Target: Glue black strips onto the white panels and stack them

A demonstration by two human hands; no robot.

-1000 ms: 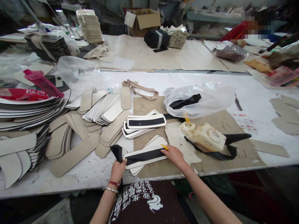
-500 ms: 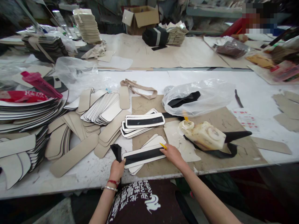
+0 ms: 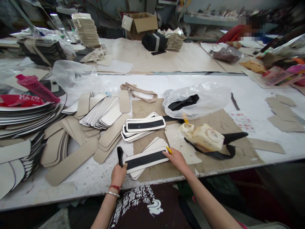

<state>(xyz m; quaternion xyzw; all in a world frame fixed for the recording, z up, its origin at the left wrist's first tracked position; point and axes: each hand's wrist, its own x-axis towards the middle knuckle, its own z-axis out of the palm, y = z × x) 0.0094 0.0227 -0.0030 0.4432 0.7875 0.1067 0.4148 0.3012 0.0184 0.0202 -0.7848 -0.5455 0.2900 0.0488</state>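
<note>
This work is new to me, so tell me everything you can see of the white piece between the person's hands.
The white piece is long, flat and round-cornered, perhaps leather-like. A black strip runs along its middle, leaving a white border. It lies slightly aslant over other white pieces on the table, its right end farther back. The left hand touches its left end; the right hand, holding something yellow, its right.

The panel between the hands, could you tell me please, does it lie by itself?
No, the panel lies over other white panels.
</note>
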